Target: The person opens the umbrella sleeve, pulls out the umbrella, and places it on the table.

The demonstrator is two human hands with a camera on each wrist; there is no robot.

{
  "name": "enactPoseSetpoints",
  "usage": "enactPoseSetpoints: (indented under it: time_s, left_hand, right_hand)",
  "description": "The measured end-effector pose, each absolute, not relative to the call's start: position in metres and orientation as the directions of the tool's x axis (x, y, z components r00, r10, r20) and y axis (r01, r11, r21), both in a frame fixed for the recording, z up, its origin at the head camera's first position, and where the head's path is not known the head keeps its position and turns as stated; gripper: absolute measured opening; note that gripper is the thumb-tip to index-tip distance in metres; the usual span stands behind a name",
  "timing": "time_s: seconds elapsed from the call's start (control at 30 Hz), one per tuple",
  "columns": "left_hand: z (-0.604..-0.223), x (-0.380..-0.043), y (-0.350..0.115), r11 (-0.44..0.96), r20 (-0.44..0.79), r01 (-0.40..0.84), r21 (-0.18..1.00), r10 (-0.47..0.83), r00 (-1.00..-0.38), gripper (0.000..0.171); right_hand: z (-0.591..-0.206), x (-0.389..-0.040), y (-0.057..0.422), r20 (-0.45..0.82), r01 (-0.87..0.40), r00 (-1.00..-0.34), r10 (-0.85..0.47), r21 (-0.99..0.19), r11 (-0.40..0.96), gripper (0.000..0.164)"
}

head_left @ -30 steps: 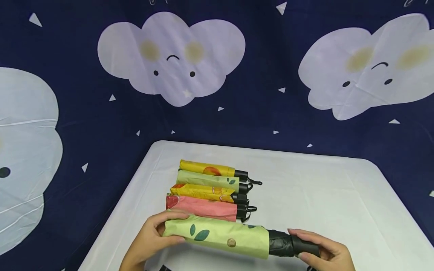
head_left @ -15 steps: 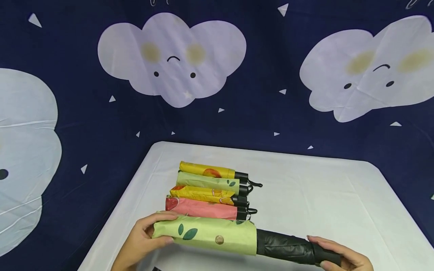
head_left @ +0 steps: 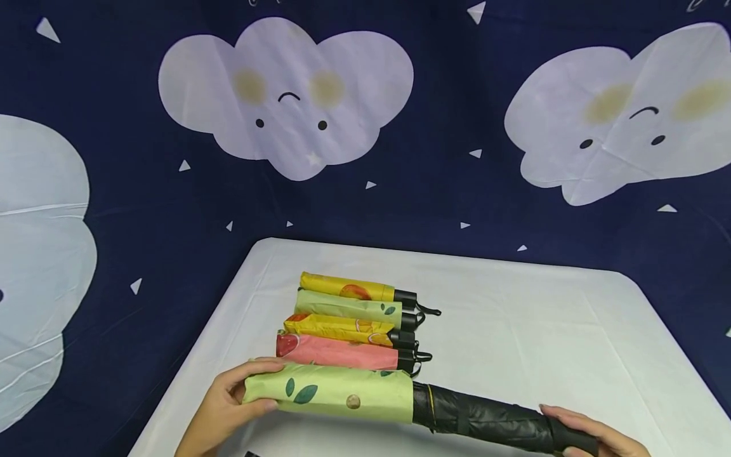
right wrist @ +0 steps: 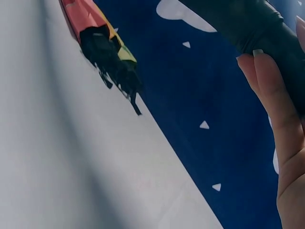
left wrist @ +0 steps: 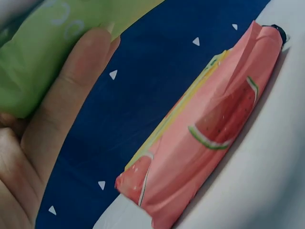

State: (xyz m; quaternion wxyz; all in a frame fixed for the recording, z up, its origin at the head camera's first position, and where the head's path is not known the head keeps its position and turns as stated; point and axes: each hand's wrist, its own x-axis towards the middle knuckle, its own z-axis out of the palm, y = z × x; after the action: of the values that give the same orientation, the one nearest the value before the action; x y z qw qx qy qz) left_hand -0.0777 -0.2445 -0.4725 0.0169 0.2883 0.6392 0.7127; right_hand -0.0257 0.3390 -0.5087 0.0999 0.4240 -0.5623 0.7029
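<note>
A light green umbrella sleeve printed with leaves lies across the near part of the head view, above the white table. My left hand grips its left end, with the thumb on the near side and fingers over the top. Out of the sleeve's right end sticks a black folding umbrella, its far tip hidden inside. At the umbrella's handle end, my right hand holds on between thumb and fingers. The left wrist view shows the green cloth against the left fingers; in the right wrist view, dark fabric meets the right fingers.
Behind the sleeve, several covered umbrellas lie in a row on the white table: a pink one, a yellow one with orange slices, a green one and another yellow one. Dark blue cloth hangs beyond.
My right hand has moved right, and much more of the black umbrella now shows outside the sleeve. My left hand has shifted left with the green sleeve.
</note>
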Motion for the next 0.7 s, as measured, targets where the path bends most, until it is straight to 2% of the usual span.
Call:
enactPoseSetpoints:
  time_s: [0.13, 0.23, 0.3, 0.4, 0.47, 0.53, 0.63, 0.7]
  left_hand:
    - [-0.474, -0.074, -0.251, -0.150, 0.388, 0.358, 0.921, 0.393, -0.834, 0.052]
    - [-0.476, -0.072, -0.255, -0.137, 0.396, 0.372, 0.918, 0.388, -0.832, 0.053]
    - [-0.478, -0.070, -0.256, -0.133, 0.382, 0.359, 0.924, 0.384, -0.841, 0.052]
    - [-0.481, -0.068, -0.259, -0.121, 0.351, 0.330, 0.936, 0.376, -0.858, 0.050]
    - [-0.482, -0.067, -0.261, -0.119, 0.315, 0.292, 0.949, 0.371, -0.874, 0.049]
    - [-0.485, -0.065, -0.264, -0.118, 0.298, 0.274, 0.955, 0.377, -0.877, 0.048]
    - [-0.489, -0.063, -0.268, -0.132, 0.280, 0.248, 0.960, 0.396, -0.875, 0.048]
    - [-0.494, -0.062, -0.271, -0.152, 0.285, 0.243, 0.958, 0.419, -0.862, 0.049]
  right_hand:
    - [-0.509, -0.029, 0.348, 0.730, -0.627, -0.570, -0.378, -0.683, -0.374, 0.053]
    - [-0.510, -0.027, 0.354, 0.721, -0.627, -0.580, -0.379, -0.693, -0.356, 0.052]
    - [-0.511, -0.029, 0.361, 0.702, -0.610, -0.569, -0.428, -0.710, -0.352, 0.051]
    - [-0.511, -0.041, 0.374, 0.683, -0.569, -0.424, -0.594, -0.712, -0.413, 0.052]
    - [-0.510, -0.049, 0.381, 0.640, -0.443, -0.316, -0.700, -0.752, -0.488, 0.053]
    - [-0.511, -0.051, 0.384, 0.635, -0.354, -0.243, -0.733, -0.762, -0.542, 0.053]
    - [-0.520, -0.045, 0.385, 0.668, -0.333, -0.250, -0.701, -0.740, -0.585, 0.050]
    - [-0.532, -0.040, 0.389, 0.704, -0.404, -0.264, -0.659, -0.701, -0.588, 0.048]
